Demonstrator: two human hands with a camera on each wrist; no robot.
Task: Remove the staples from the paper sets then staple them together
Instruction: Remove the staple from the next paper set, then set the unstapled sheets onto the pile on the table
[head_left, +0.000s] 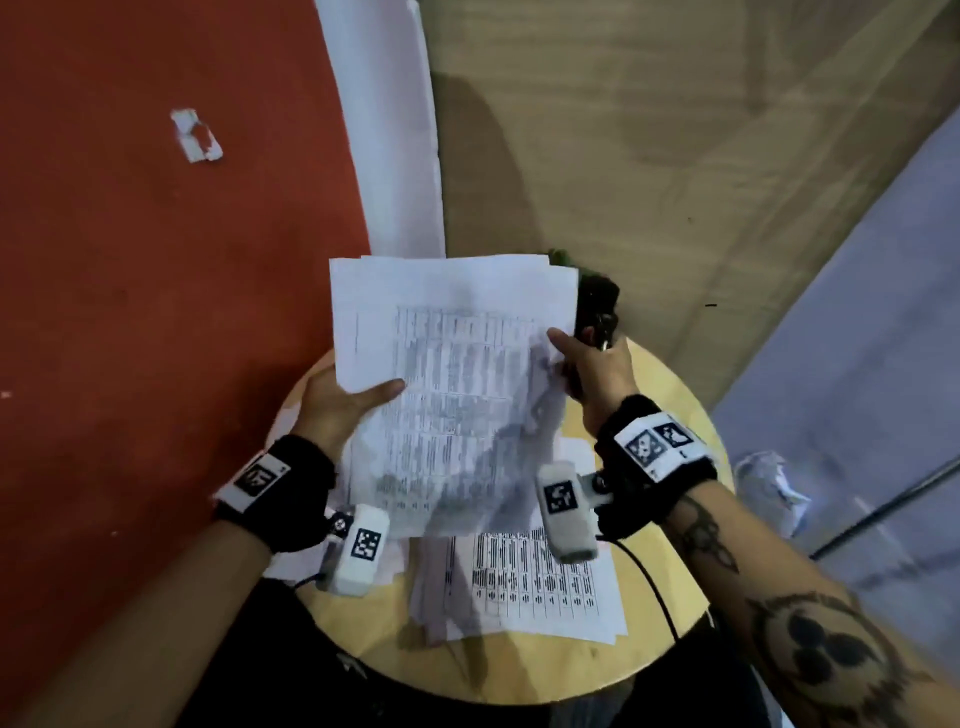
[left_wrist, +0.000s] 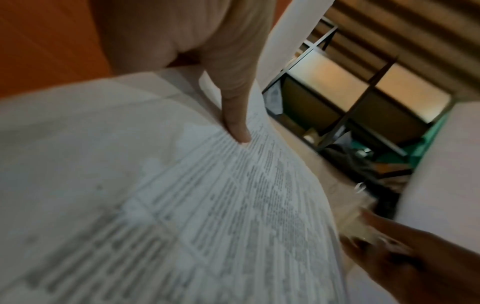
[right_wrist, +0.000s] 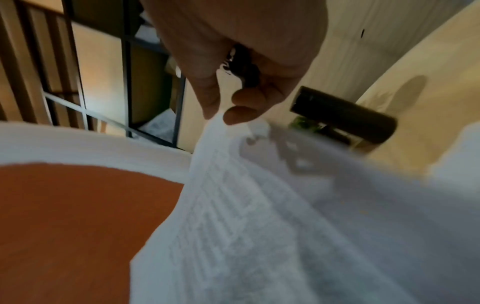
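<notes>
Head view: holding a set of white printed paper sheets (head_left: 447, 374) above the round pale wooden surface (head_left: 670, 597), left hand (head_left: 332, 405) gripping its left edge, right hand (head_left: 597, 374) pinching the right edge. More printed sheets (head_left: 540, 587) lying below. Left wrist view: thumb (left_wrist: 235, 115) pressing on the sheet. Right wrist view: fingers (right_wrist: 244, 107) pinching the corner while also keeping a small dark metal tool (right_wrist: 244, 65), probably the staple remover; dark stapler (right_wrist: 345, 115) waiting behind. Probably gathering the freed sets; next, squaring the edges and reaching for the stapler.

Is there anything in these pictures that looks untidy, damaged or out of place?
Yes. A crumpled paper lies off the round table, to its right. A torn white scrap lies on the red floor at upper left. The loose sheets on the table lie askew and fanned, not squared.
</notes>
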